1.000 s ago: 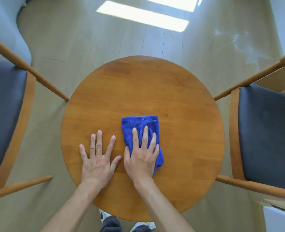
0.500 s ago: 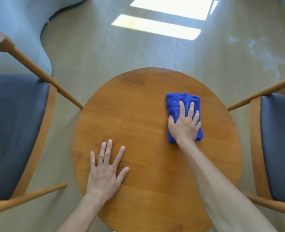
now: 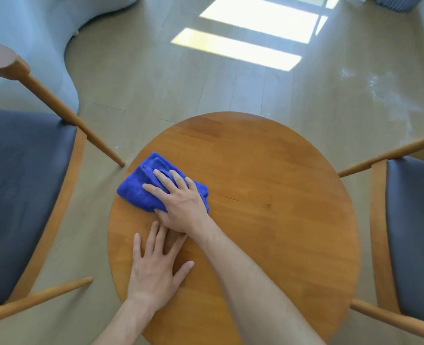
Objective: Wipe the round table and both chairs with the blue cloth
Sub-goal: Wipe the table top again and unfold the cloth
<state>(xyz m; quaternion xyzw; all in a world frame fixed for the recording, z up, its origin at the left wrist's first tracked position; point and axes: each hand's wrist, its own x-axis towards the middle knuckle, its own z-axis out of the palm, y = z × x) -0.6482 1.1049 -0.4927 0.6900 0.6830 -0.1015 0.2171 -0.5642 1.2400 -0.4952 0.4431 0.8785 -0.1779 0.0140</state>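
Right hand (image 3: 183, 202) swept the blue cloth (image 3: 141, 192) to the counter's (image 3: 280, 220) left edge; fingers pressed flat on soft, floppy fabric, left hand (image 3: 153, 270) splayed flat.

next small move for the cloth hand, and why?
Probably sweep the right hand with the blue cloth back across toward the table's right half. The cloth sits at the left rim, so there's no room further left, and the left hand lies flat just below it.

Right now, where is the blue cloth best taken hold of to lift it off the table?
Pinch the cloth at its bare left end, coming from above on the table's left. It lies folded flat, and the right hand covers its other end.
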